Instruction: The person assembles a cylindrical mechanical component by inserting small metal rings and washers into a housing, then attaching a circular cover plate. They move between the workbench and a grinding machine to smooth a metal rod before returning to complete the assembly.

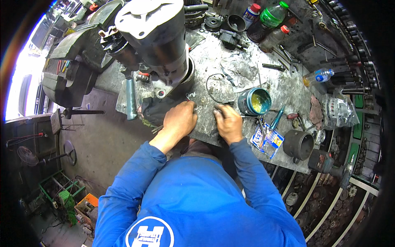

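Both hands rest at the near edge of the metal workbench (207,88). My left hand (181,118) is closed, back upward, and its fingertips are hidden; whatever it may hold cannot be made out. Small rings (200,108) lie just right of it, and a dark cloth (156,110) is at its left. My right hand (228,123) has its fingers curled in, with anything inside them hidden. Just beyond it lies a thin black cable (210,90). To its right stands an open teal can (246,103) with yellowish grease inside.
A large grey metal housing (164,45) stands at the back left, with a hammer (131,99) beside it. Bottles (273,16) and a spray can (251,15) stand at the back. Rightward are a blue card pack (267,140), a screwdriver (278,117), a dark cylinder (297,145) and a power tool (321,160).
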`<state>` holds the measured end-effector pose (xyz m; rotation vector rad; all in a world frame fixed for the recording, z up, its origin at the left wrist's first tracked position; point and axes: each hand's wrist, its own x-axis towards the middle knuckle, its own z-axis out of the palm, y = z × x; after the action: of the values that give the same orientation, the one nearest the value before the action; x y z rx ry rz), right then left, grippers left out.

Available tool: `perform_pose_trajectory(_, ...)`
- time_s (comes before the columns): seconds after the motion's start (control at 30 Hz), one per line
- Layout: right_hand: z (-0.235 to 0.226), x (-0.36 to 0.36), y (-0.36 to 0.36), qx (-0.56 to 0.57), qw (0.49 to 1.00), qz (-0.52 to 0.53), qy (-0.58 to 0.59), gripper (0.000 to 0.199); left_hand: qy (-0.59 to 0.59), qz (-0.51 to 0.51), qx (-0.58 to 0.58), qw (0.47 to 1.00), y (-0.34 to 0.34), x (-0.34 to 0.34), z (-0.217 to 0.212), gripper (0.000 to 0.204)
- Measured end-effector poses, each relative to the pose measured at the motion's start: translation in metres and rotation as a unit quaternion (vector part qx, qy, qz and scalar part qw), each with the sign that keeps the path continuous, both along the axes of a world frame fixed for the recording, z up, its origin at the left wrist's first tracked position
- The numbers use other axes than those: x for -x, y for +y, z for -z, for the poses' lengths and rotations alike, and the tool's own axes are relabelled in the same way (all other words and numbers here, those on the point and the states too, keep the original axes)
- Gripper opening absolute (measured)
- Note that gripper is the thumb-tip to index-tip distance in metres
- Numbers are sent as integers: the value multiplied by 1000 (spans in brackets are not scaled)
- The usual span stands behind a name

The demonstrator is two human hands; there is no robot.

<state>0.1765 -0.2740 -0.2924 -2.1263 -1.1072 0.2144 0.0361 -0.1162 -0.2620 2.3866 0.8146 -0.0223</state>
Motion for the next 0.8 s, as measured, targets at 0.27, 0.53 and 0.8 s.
perform_pose_trajectory(0.27, -18, -11, -22, -195, 561, 87, 800, 19, -76, -34, 143, 986, -2, 3, -4, 33)
perform_pose_trajectory(0.53, -9, 2, -11, -166, 592, 168, 771, 8, 25, -70, -7, 997, 0, 6, 0, 34)
perform_pose_trajectory(0.8, 6, 9, 32, 51, 999, -6, 10, 23, 8, -17, -32, 999, 2, -9, 10, 21)
